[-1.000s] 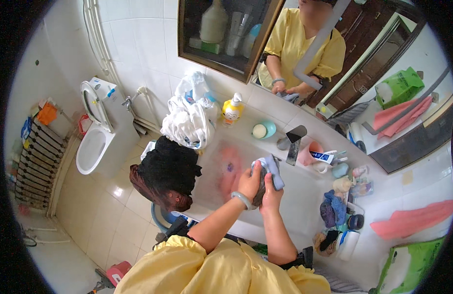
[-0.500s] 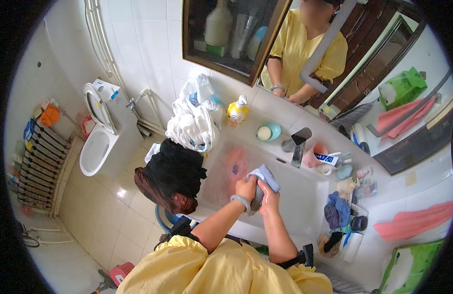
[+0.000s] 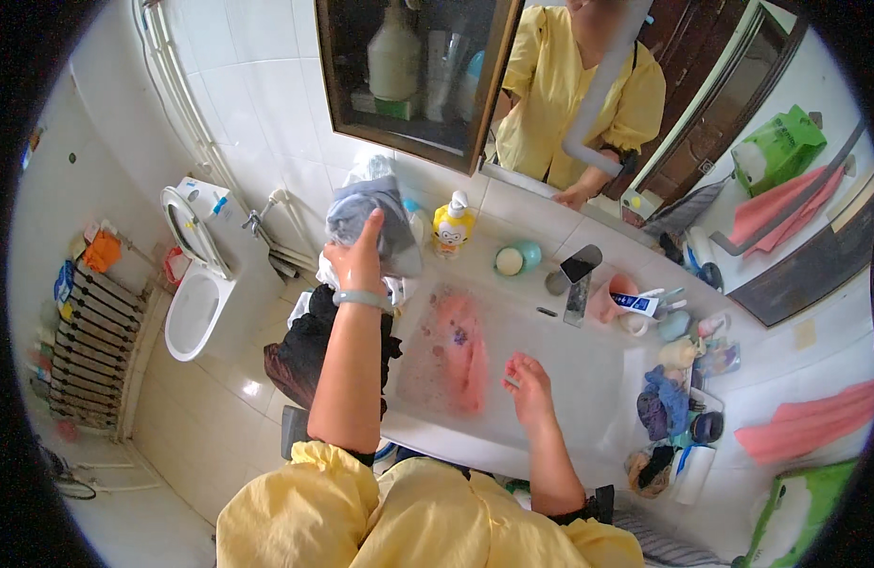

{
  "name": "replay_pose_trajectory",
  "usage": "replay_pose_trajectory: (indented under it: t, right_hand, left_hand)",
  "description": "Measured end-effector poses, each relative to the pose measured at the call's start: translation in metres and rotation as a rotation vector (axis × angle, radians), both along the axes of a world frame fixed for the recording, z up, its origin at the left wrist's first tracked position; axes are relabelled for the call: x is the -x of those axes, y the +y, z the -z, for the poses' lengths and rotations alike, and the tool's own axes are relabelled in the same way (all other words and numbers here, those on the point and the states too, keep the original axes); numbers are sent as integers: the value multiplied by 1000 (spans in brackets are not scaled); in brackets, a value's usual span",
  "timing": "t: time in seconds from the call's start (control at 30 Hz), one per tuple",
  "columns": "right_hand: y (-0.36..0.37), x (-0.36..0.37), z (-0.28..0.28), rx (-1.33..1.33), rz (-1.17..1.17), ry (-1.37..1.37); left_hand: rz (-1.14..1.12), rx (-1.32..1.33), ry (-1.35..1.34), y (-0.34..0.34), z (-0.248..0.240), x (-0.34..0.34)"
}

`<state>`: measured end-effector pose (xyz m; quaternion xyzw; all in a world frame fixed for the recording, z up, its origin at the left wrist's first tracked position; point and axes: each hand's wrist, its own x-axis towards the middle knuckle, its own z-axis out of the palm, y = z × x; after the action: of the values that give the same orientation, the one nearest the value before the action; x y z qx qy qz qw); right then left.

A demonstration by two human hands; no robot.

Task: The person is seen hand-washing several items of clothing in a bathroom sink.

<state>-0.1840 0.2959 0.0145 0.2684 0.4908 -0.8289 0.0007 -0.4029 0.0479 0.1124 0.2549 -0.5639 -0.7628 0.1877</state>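
My left hand [image 3: 355, 265], with a pale bangle at the wrist, grips a damp grey-blue cloth [image 3: 388, 225] over the white laundry pile at the basin's back left corner. The thumb lies on the cloth's front; its other fingers are partly hidden. Above the right half of the white basin [image 3: 588, 369] is my right hand [image 3: 529, 388], fingers loosely curled, apart from the thumb and holding nothing. Pink fabric [image 3: 467, 355] soaks in the cloudy, sudsy water. Dark clothing [image 3: 300, 364] hangs by the basin's left edge, partly behind my left forearm.
A yellow pump bottle [image 3: 452, 227], a turquoise cup [image 3: 524, 256] and the tap [image 3: 577, 284] line the back ledge. Toiletries and small dark cloths [image 3: 664, 402] crowd the right side. A cabinet [image 3: 413, 80] and mirror overhang the back; a toilet [image 3: 195, 312] stands at left.
My hands have parted. The left carried the grey-blue cloth from above the basin to the laundry pile at back left; the right let go of it and remains over the basin.
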Motion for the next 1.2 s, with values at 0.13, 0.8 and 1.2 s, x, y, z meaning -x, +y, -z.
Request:
replay_pose_trajectory:
  t: [0.13, 0.8, 1.2]
  right_hand:
    - [0, -9, 50, -95, -4, -65]
    - [47, 29, 145, -166, -507, -284]
    - [39, 14, -89, 42, -17, 61]
  left_hand:
    - [-38, 743, -340, -7, 50, 18]
    - [101, 861, -8, 9, 26, -73]
    - [978, 855, 332, 119, 130, -171]
